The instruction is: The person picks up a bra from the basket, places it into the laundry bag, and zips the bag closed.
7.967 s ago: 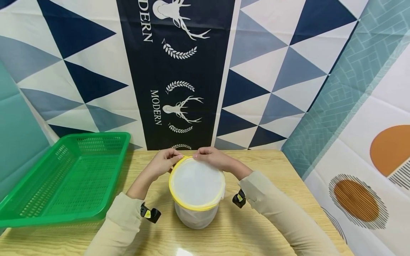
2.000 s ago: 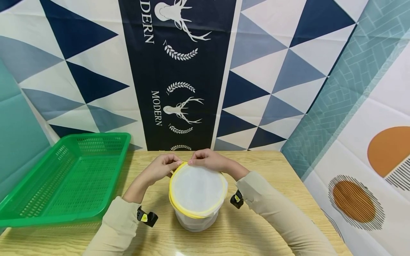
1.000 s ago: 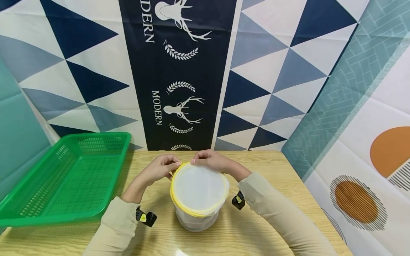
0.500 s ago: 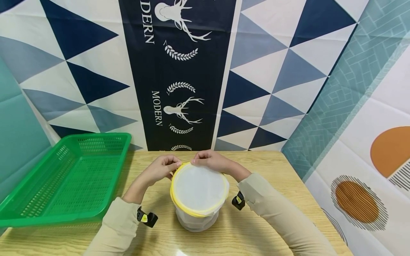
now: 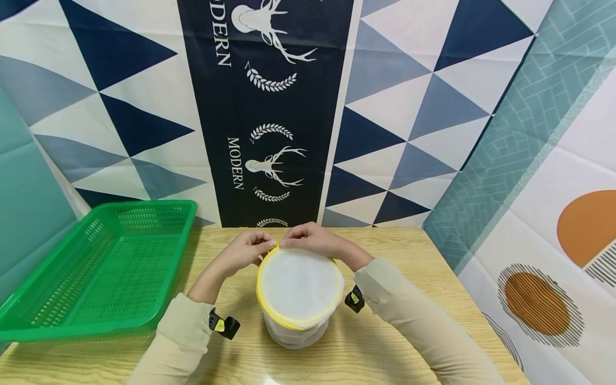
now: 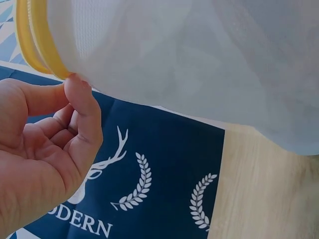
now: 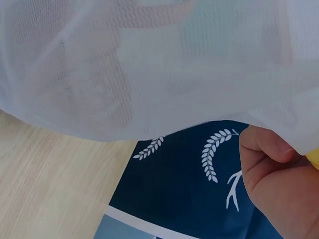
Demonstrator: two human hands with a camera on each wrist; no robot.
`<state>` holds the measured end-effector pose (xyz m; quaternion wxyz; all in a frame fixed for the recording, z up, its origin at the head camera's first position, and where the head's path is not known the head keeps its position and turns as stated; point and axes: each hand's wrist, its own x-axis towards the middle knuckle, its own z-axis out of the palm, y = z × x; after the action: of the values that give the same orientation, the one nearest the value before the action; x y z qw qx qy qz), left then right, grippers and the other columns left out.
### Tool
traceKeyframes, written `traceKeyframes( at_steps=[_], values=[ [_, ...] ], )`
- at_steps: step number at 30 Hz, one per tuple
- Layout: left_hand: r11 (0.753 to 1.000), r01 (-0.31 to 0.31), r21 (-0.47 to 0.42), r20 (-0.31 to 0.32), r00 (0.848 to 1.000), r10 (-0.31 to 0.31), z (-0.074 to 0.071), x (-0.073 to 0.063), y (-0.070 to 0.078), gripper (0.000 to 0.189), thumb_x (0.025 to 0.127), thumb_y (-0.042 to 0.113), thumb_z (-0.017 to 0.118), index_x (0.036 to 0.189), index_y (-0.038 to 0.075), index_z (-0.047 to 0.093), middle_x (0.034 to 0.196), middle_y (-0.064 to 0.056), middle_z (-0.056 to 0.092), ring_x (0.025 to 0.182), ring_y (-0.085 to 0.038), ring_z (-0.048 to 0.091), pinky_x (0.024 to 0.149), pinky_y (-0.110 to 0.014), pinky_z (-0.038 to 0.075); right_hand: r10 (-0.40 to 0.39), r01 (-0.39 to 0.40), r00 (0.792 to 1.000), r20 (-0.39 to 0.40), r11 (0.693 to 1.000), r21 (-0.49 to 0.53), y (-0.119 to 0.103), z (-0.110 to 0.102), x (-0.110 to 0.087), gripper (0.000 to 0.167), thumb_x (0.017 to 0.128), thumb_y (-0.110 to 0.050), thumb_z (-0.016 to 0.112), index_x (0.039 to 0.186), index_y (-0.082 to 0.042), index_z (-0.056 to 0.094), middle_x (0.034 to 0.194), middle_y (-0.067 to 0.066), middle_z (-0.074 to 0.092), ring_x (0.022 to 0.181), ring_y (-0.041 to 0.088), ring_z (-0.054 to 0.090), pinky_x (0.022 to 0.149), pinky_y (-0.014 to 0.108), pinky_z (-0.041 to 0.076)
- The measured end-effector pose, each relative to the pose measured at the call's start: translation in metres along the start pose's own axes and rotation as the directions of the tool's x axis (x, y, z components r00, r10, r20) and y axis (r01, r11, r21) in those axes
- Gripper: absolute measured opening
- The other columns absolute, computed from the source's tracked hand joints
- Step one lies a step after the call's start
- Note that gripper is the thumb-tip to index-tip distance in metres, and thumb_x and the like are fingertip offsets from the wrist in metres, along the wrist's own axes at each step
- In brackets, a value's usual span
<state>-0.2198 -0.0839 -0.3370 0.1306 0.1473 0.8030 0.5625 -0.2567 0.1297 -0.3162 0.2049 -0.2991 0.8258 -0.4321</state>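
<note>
A round white mesh laundry bag [image 5: 300,289] with a yellow zipper trim [image 5: 262,305] stands upright on the table, its flat top facing up. At the far left of its rim, my left hand [image 5: 244,251] pinches the yellow edge between thumb and finger; the left wrist view shows this pinch, with two yellow bands [image 6: 42,40] side by side there. Close beside it, my right hand [image 5: 315,239] pinches the rim, thumb on top and fingers curled behind. In the right wrist view, the mesh wall [image 7: 149,89] hangs over the right hand [image 7: 279,174], and faint coloured shapes show through.
A green perforated plastic basket [image 5: 180,256] sits on the left of the wooden table [image 5: 394,310]. Behind stands a wall covering [image 5: 269,117] with triangles and deer heads. More patterned cloth [image 5: 539,230] rises on the right.
Since half a second ago, my right hand has slid left along the rim, nearer my left hand. Compared with 8 seconds ago, the bag's top and both hands sit slightly closer to me.
</note>
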Motion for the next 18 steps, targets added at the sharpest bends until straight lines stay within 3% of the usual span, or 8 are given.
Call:
traceKeyframes(
  at_steps=[7, 18],
  values=[
    [1.000, -0.014, 0.017, 0.016, 1.000, 0.014, 0.0003, -0.0020, -0.0003, 0.021, 0.097, 0.015, 0.049, 0.100, -0.001, 0.060, 0.083, -0.006, 0.061, 0.072, -0.015, 0.060, 0.065, -0.031, 0.055, 0.025, -0.024, 1.000, 0.003, 1.000, -0.019, 0.0015, 0.0017, 0.0007, 0.021, 0.092, -0.026, 0.059, 0.094, -0.008, 0.070, 0.087, 0.002, 0.064, 0.062, 0.009, 0.059, 0.057, 0.023, 0.052],
    [0.999, -0.042, 0.028, 0.044, 0.998, 0.041, -0.0007, -0.0041, -0.0040, 0.021, 0.097, 0.015, 0.048, 0.101, -0.002, 0.060, 0.083, -0.007, 0.062, 0.071, -0.015, 0.061, 0.065, -0.031, 0.056, 0.029, -0.029, 1.000, 0.000, 0.999, -0.025, 0.0033, 0.0027, 0.0003, 0.022, 0.093, -0.026, 0.058, 0.092, -0.007, 0.070, 0.087, 0.002, 0.063, 0.063, 0.009, 0.057, 0.058, 0.023, 0.051]
  ],
)
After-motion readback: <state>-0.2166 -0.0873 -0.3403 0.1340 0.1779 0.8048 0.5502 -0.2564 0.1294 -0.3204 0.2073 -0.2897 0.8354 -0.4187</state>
